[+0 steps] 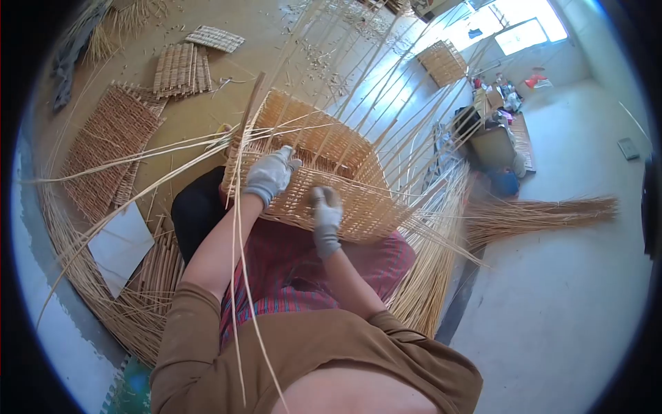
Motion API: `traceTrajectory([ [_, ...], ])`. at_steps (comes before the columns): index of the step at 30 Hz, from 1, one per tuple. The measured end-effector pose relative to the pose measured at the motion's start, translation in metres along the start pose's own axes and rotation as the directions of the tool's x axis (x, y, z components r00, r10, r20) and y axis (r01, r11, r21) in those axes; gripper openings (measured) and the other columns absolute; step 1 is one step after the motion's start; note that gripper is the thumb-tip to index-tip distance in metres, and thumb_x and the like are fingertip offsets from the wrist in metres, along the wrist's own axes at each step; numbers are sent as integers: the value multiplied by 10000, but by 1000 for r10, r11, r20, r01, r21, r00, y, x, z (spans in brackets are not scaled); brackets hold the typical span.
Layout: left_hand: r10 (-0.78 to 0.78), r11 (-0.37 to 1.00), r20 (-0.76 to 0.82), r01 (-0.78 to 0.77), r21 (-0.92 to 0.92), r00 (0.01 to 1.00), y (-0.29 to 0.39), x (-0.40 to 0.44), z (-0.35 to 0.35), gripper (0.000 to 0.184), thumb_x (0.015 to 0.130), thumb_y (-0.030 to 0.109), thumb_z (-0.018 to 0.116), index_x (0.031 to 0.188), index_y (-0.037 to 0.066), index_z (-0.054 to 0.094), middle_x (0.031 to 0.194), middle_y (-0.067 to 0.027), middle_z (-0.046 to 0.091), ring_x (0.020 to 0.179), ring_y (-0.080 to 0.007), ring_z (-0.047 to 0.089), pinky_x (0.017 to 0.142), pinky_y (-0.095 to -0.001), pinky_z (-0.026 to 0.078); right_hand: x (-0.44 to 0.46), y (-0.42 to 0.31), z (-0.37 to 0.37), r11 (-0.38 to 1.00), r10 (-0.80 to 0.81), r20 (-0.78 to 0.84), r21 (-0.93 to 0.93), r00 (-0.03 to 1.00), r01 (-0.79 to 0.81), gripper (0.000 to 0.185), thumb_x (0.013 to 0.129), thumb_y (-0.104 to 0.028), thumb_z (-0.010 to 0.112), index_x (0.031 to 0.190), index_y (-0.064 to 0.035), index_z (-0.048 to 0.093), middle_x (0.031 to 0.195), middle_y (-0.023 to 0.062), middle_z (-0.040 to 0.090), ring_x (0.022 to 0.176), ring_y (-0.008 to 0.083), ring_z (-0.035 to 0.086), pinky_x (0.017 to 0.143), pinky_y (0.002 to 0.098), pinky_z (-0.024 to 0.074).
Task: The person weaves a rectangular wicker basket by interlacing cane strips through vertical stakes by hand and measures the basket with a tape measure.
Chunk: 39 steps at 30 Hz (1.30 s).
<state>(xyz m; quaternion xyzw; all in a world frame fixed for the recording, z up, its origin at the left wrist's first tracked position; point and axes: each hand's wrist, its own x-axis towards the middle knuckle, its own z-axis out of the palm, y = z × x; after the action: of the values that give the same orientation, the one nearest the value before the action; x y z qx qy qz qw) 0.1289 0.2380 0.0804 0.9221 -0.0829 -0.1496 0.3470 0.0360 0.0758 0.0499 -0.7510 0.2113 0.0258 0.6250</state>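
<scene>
On the floor's left side lie reddish-brown woven panels (110, 148), with lighter woven panels (181, 72) farther off and a white board (121, 248) nearer the person. Next comes the basket (345, 200), resting on the lap toward the far edge of the striped cloth (276, 279). It is honey-coloured, closely woven and roughly rectangular, tilted so its inside shows; tall, thin uprights (376, 83) rise from its walls, and long pale strands (145, 153) trail leftward from its left corner. The gloved left hand (272, 176) is at the upper edge of the near wall; whether its fingers are clamped there I cannot tell. The gloved right hand (327, 214) is against the outside of that wall, its fingers curled but blurred, so their grip cannot be told. To the right, loose canes (431, 276) spread beside the lap, and a tied-looking bundle (552, 219) lies across the floor. Beyond it stands a brownish bin (495, 150), with mixed clutter (498, 100) heaped around its top, too small to identify, and a blue container (504, 183) just beside, its contents unclear.
</scene>
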Motion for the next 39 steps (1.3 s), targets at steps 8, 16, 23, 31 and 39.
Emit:
traceTrajectory([
  [8, -142, 980, -62, 131, -152, 988, 21, -8, 2, 486, 989, 552, 540, 1134, 117, 702, 1078, -150, 734, 985, -381, 690, 823, -473, 522, 91, -135, 2, 564, -791, -67, -467, 609, 681, 685, 964, -41, 632, 1574, -147, 340, 1177, 103, 615, 1091, 180, 600, 947, 372, 527],
  [16, 574, 782, -405, -331, 528, 712, 38, -9, 47, 833, 848, 153, 729, 1561, 359, 349, 1457, -137, 475, 977, -324, 685, 763, -451, 589, 37, 30, -88, 852, -425, -404, 124, 810, 509, 479, 954, -29, 594, 1414, -52, 459, 1087, 109, 654, 977, 216, 664, 865, 358, 541],
  [23, 501, 743, -81, -380, 550, 862, 71, -19, 91, 694, 928, 45, 541, 1523, 383, 429, 1031, -91, 571, 672, -237, 641, 615, -378, 551, 53, -64, -137, 744, -591, -461, 4, 662, 668, 366, 990, -54, 574, 1349, -83, 511, 1108, 98, 656, 993, 231, 674, 878, 366, 541],
  [31, 562, 776, 19, -536, 333, 827, 148, -32, 149, 873, 846, 128, 690, 1596, 340, 296, 1198, -139, 531, 916, -328, 659, 802, -462, 556, 50, -4, -213, 675, -723, -369, -559, 584, 482, 513, 985, -38, 575, 1466, -66, 399, 1090, 70, 656, 946, 170, 674, 821, 316, 553],
  [39, 645, 624, -3, -525, 578, 764, 165, -17, 165, 662, 919, 61, 546, 1535, 269, 416, 1259, -120, 540, 860, -232, 657, 776, -394, 545, 31, 43, -278, 884, -245, -694, 126, 677, 450, 490, 1010, -4, 559, 1474, -84, 421, 970, 78, 683, 844, 139, 661, 782, 304, 561],
])
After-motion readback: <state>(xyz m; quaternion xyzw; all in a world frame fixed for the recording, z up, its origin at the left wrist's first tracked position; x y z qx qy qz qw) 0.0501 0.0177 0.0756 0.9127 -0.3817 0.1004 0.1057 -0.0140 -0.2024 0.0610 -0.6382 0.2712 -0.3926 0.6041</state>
